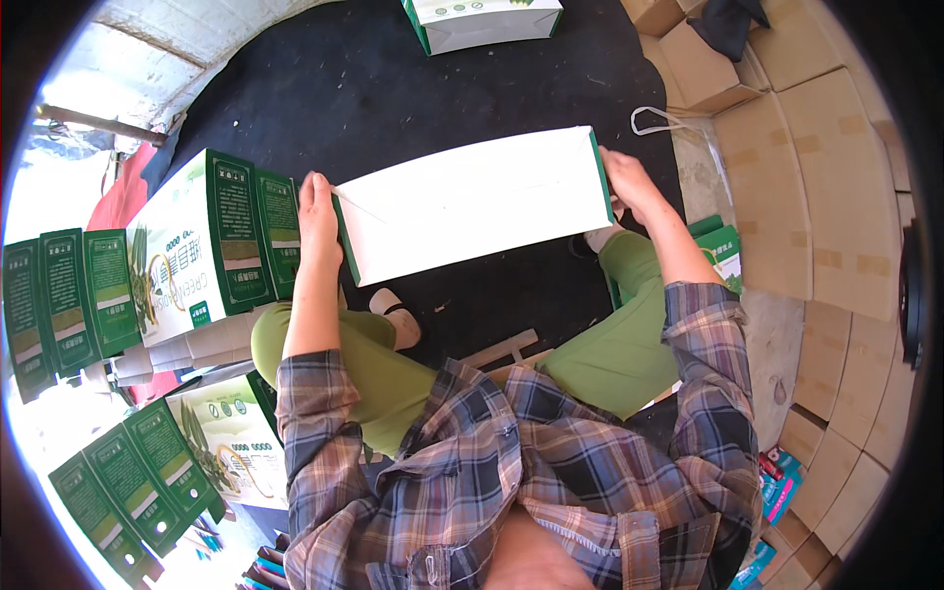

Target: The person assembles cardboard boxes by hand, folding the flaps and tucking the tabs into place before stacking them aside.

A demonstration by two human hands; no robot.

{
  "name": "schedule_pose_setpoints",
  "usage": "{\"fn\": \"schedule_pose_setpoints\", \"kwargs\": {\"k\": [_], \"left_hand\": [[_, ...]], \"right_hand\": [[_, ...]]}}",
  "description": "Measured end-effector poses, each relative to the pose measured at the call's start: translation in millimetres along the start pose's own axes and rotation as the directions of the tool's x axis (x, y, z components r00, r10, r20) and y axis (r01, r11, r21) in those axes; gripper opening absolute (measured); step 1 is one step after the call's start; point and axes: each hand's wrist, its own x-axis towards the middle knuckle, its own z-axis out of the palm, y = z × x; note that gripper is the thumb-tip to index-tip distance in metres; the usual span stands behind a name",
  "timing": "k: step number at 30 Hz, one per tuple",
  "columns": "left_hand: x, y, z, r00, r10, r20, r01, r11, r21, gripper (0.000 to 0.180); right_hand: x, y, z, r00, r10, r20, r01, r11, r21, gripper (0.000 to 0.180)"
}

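A long white carton with green ends point(477, 205) is held up in front of me, its plain white face toward me. My left hand point(318, 218) presses flat against its left green end, fingers pointing away from me. At the opposite end, my right hand point(634, 185) grips the green side, with some of its fingers hidden behind the carton. Close by my left hand stands a stack of flat printed green-and-white cartons point(177, 251) with green flaps showing.
Another green-and-white carton point(487, 25) sits on the black floor covering point(413, 98) at the far side. More flat printed cartons point(231, 433) lie at the lower left. Brown cardboard boxes point(757, 187) are stacked along the right. A white strap loop point(654, 120) lies near them.
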Motion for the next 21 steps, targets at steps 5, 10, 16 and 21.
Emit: {"fn": "schedule_pose_setpoints", "kwargs": {"k": [5,10,16,21], "left_hand": [[3,0,10,0.872,-0.419,0.253,0.468,0.865,-0.18,0.06],[-4,3,0,0.876,-0.183,0.446,0.365,0.855,-0.367,0.043],[-1,1,-5,0.953,0.12,0.279,0.017,0.896,-0.443,0.033],[-6,-1,6,0.977,-0.167,0.136,0.187,0.97,-0.156,0.047]], "right_hand": [[6,22,-4,0.98,0.148,0.136,-0.155,0.987,0.045,0.046],[-10,2,-9,0.993,0.045,0.108,-0.058,0.991,0.124,0.053],[0,2,-29,0.959,-0.283,0.016,0.207,0.739,0.641,0.034],[2,6,-31,0.99,-0.121,0.071,0.083,0.913,0.399,0.063]]}}
